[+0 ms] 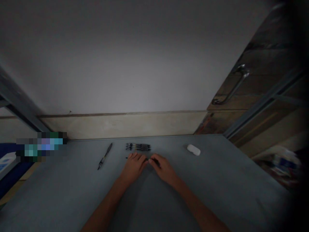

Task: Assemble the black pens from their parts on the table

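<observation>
Gripping a pen [147, 159], mostly hidden, between left hand [134, 165] and right hand [163, 167] — with both curled nearly closed on it. Can see a row of pens [138, 147] just beyond left hand, a loose pen [105, 156] to its left — and a white object [193, 149] right of right hand.

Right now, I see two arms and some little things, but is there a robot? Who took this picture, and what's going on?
No robot here! These are a person's own bare hands: the left hand and the right hand. The camera sits on that person's head, looking forward and down. The gray table has a small stack of dark pens just beyond the hands, a single pen to the left, and a white rounded object to the right. The fingertips seem to hold a thin dark item, mostly hidden, perhaps another pen.
</observation>
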The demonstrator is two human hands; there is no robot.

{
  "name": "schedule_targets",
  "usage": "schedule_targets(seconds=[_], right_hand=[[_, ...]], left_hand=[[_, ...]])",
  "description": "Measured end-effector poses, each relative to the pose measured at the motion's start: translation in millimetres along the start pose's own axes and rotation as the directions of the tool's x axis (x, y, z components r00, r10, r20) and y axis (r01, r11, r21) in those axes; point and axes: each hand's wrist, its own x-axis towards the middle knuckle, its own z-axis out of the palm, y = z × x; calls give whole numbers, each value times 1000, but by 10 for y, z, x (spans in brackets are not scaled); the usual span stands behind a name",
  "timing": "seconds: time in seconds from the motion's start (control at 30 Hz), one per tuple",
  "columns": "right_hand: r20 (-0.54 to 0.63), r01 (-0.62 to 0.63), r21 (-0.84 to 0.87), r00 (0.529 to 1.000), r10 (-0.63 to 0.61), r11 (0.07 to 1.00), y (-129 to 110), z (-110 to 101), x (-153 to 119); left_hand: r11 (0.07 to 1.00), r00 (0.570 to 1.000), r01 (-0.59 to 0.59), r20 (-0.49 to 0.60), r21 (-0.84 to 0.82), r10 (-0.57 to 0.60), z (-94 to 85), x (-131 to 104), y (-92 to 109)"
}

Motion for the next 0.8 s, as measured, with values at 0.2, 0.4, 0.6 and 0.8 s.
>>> schedule_targets(seconds=[0.2,0.4,0.6,0.8], right_hand=[[-6,-8,-12,1000,8,1000,62,56,-3],[12,-47,0,999,47,999,65,52,12],[38,-28,-4,999,28,1000,36,37,2],[-2,-21,-50,1000,21,999,75,62,2]], left_hand=[[1000,999,-11,30,-2,11,-41,-6,14],[1000,1000,-10,2,1,10,3,-2,14],[997,1000,22,-21,68,-21,57,11,-8],[998,999,5,-47,65,-2,50,-1,-5]])
